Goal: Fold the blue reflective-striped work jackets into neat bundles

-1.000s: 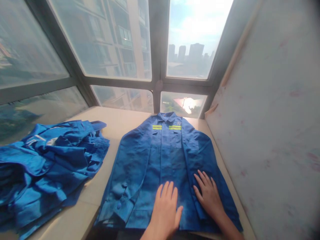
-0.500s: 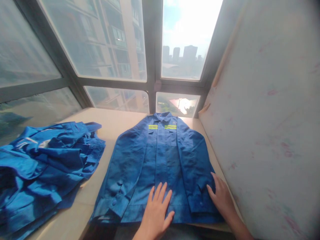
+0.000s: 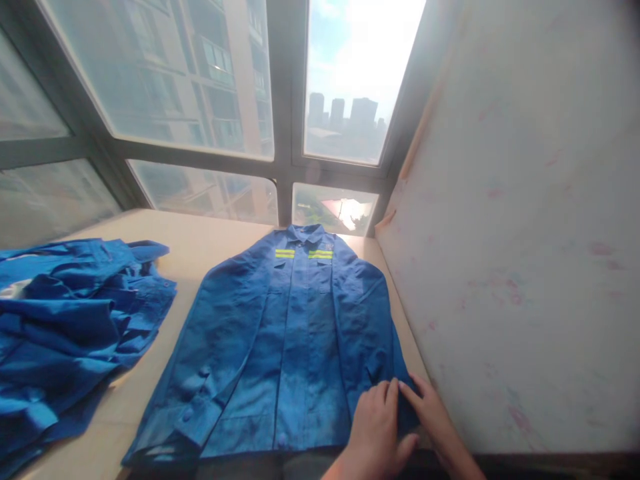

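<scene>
A blue work jacket [image 3: 295,333] with yellow reflective strips lies front up, its sleeves laid along its sides and its collar toward the window. My left hand [image 3: 377,423] rests on the cuff area at the jacket's lower right, fingers bent but thumb held apart. Beside it, my right hand [image 3: 433,410] is closed at the outer edge of that sleeve, thumb and fingers near each other around the cloth. The two hands almost meet, and the cuff beneath them is mostly hidden.
A crumpled heap of blue clothing [image 3: 80,333] lies on the left of the pale tabletop [image 3: 200,233]. Framed windows [image 3: 285,100] rise behind the jacket. A pale patterned wall [image 3: 500,267] stands close along the right side.
My left hand has moved right, from the jacket's lower middle to the right cuff. My right hand has drawn its thumb and fingers closer at the sleeve edge. The view has shifted right.
</scene>
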`<state>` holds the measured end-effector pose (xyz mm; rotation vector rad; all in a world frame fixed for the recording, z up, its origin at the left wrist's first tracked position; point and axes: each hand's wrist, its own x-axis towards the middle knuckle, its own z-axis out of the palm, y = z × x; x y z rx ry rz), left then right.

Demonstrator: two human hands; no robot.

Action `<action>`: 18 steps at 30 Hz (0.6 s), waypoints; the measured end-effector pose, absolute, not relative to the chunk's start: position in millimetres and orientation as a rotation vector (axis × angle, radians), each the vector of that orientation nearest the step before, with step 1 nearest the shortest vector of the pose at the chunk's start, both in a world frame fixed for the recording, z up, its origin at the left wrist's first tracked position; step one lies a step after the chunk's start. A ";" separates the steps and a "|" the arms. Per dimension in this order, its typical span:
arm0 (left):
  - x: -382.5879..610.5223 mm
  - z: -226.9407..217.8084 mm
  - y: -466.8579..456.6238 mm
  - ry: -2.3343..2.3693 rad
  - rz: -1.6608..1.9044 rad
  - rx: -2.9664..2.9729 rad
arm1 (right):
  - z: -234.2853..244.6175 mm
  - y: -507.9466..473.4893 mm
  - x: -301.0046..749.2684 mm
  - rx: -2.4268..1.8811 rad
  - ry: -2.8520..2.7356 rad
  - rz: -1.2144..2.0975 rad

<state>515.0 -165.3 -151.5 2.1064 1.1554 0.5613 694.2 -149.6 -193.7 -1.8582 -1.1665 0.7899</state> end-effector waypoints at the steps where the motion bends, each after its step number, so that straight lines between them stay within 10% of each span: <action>1: 519.7 -152.8 -164.7 1.173 0.551 2.099 | -192.0 -149.9 693.6 -1.846 -1.169 0.823; 18: 514.1 -141.7 -159.0 1.178 0.380 2.376 | -177.6 -167.3 702.0 -1.841 -1.184 0.891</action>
